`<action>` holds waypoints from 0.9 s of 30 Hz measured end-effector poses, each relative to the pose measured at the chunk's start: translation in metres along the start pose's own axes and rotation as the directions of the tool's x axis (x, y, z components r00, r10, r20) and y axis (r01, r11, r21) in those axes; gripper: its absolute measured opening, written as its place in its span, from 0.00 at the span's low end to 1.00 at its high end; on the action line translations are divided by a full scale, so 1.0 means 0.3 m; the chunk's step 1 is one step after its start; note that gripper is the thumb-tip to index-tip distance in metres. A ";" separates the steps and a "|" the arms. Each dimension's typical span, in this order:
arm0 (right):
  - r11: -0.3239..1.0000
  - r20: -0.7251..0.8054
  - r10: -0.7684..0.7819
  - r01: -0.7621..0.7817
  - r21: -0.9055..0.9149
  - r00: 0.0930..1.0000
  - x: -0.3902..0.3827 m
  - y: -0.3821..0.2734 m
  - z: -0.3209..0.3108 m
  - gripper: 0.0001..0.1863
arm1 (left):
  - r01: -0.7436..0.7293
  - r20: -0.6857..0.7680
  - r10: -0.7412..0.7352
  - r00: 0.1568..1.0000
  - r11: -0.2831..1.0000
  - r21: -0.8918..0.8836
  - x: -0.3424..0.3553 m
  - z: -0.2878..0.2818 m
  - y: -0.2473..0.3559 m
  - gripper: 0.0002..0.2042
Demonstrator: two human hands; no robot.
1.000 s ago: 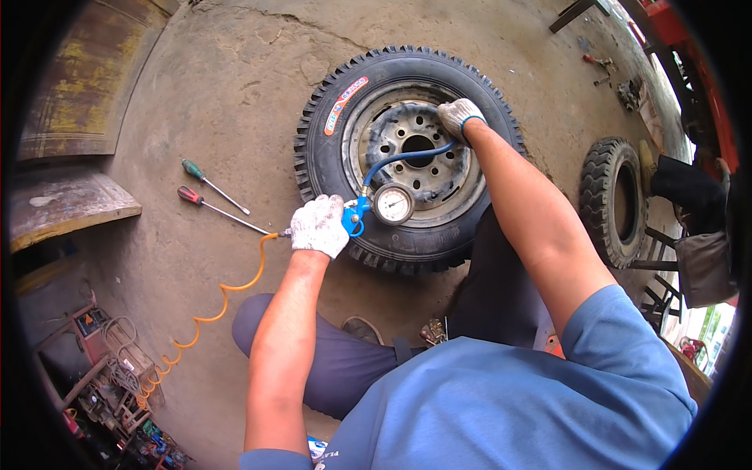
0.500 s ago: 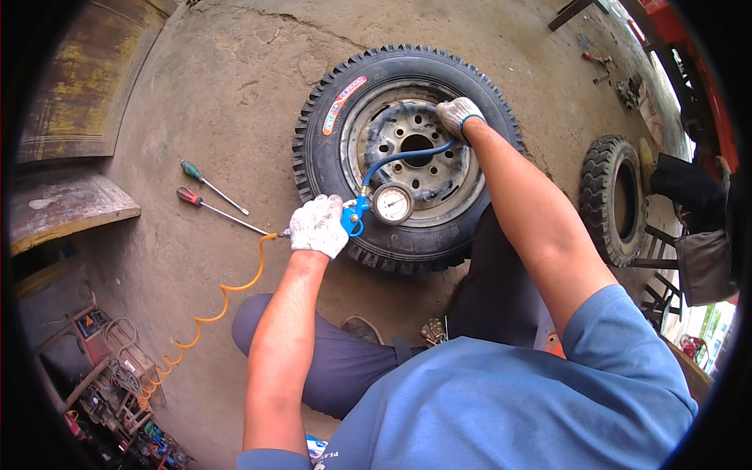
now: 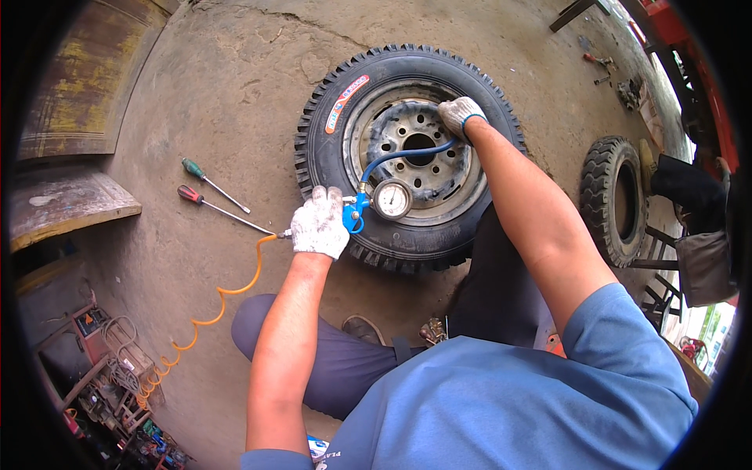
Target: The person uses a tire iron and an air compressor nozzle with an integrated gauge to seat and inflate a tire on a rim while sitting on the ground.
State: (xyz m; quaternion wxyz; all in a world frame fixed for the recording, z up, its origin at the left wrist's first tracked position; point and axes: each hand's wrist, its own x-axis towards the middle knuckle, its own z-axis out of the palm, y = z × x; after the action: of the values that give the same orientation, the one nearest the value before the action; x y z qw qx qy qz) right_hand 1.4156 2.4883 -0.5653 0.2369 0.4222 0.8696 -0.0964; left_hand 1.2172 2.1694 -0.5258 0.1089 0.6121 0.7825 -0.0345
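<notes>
Gripping the inflator [image 3: 358, 217], the left hand [image 3: 321, 225] seemingly fed the tire [image 3: 323, 160], the right hand [image 3: 461, 118] clasping the hose [image 3: 407, 155], the gauge [image 3: 392, 200] likely needing reading next.

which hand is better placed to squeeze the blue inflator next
Probably your left hand: it is wrapped around the inflator, beside the gauge. The right hand is farther off, over the rim, apparently curled around the blue hose.
</notes>
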 end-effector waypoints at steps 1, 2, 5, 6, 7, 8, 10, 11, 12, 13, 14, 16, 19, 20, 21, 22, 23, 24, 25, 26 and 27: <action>1.000 -0.013 -0.007 0.006 -0.014 1.000 0.006 0.004 0.008 0.16 | -0.002 -0.003 0.002 1.000 1.000 0.011 -0.001 0.001 -0.001 0.14; 0.999 -0.005 0.017 -0.017 0.030 1.000 0.005 0.000 0.007 0.16 | -0.002 0.007 0.002 1.000 1.000 0.016 -0.001 0.002 -0.002 0.13; 0.997 0.011 0.037 -0.037 0.062 0.999 0.005 -0.002 0.006 0.16 | 0.003 0.024 -0.003 1.000 1.000 0.018 0.000 0.003 -0.004 0.13; 1.000 0.010 0.010 -0.010 0.008 1.000 0.006 0.002 0.008 0.16 | 0.007 0.020 -0.007 1.000 1.000 0.010 0.001 0.003 -0.003 0.13; 0.999 0.011 -0.016 0.017 -0.046 1.000 0.008 0.005 0.009 0.16 | 0.011 0.016 -0.011 1.000 1.000 0.002 0.001 0.004 -0.003 0.14; 0.998 0.010 -0.026 0.026 -0.061 1.000 0.004 0.001 0.005 0.16 | 0.008 0.023 -0.008 1.000 1.000 0.001 0.001 0.008 -0.004 0.14; 0.995 0.009 -0.045 0.046 -0.090 0.999 -0.004 -0.006 -0.005 0.15 | 0.004 0.037 -0.004 0.999 1.000 0.000 0.004 0.018 -0.009 0.14; 0.999 0.011 -0.016 0.017 -0.030 1.000 -0.007 -0.008 -0.010 0.15 | 0.004 0.051 -0.004 0.999 1.000 -0.004 0.006 0.017 -0.009 0.14; 0.999 0.014 0.012 -0.013 0.030 1.000 -0.011 -0.010 -0.013 0.15 | 0.005 0.066 -0.005 0.998 1.000 -0.008 0.008 0.016 -0.009 0.14; 0.995 0.019 0.040 -0.042 0.089 0.999 -0.013 -0.014 -0.017 0.15 | 0.007 0.080 -0.006 0.997 1.000 -0.011 0.009 0.015 -0.008 0.14; 0.984 0.038 0.075 -0.080 0.157 0.996 -0.010 -0.010 -0.014 0.16 | 0.011 0.085 -0.009 0.996 1.000 -0.015 0.013 0.012 -0.005 0.14; 0.963 0.065 0.116 -0.128 0.237 0.991 -0.003 0.000 -0.009 0.16 | 0.019 0.095 -0.017 0.995 1.000 -0.022 0.020 0.004 -0.001 0.14; 0.980 0.058 0.079 -0.088 0.181 0.995 -0.006 -0.001 -0.013 0.17 | 0.027 0.105 -0.022 0.994 0.999 -0.045 0.021 -0.001 -0.002 0.14; 0.965 0.072 0.109 -0.123 0.233 0.991 -0.011 -0.009 -0.020 0.18 | 0.028 0.109 -0.023 0.994 0.998 -0.048 0.021 -0.001 -0.003 0.14; 0.946 0.087 0.139 -0.159 0.284 0.986 -0.017 -0.018 -0.027 0.18 | 0.029 0.113 -0.023 0.993 0.998 -0.051 0.020 -0.001 -0.006 0.14; 0.923 0.104 0.168 -0.194 0.333 0.980 -0.022 -0.027 -0.034 0.19 | 0.031 0.117 -0.024 0.993 0.998 -0.053 0.019 0.000 -0.008 0.14; 0.914 0.113 0.174 -0.203 0.352 0.978 -0.019 -0.021 -0.031 0.19 | 0.032 0.116 -0.025 0.993 0.998 -0.057 0.021 0.000 -0.006 0.14; 0.904 0.121 0.179 -0.212 0.372 0.976 -0.017 -0.016 -0.028 0.19 | 0.033 0.116 -0.026 0.993 0.998 -0.060 0.024 0.001 -0.004 0.14; 0.914 0.118 0.169 -0.200 0.353 0.979 -0.014 -0.010 -0.025 0.19 | 0.035 0.116 -0.028 0.993 0.997 -0.063 0.026 0.001 -0.002 0.14; 0.924 0.116 0.156 -0.186 0.334 0.981 -0.015 -0.012 -0.025 0.19 | 0.036 0.118 -0.028 0.993 0.997 -0.063 0.027 0.001 -0.003 0.14; 0.949 0.105 0.126 -0.150 0.276 0.987 -0.015 -0.012 -0.027 0.19 | 0.037 0.120 -0.029 0.992 0.997 -0.064 0.027 0.002 -0.003 0.14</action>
State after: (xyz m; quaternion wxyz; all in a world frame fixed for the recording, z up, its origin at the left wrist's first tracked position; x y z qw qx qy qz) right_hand 1.4126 2.4860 -0.5562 0.2175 0.5070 0.8043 -0.2209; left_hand 1.2145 2.1767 -0.5281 0.1750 0.5921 0.7852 -0.0471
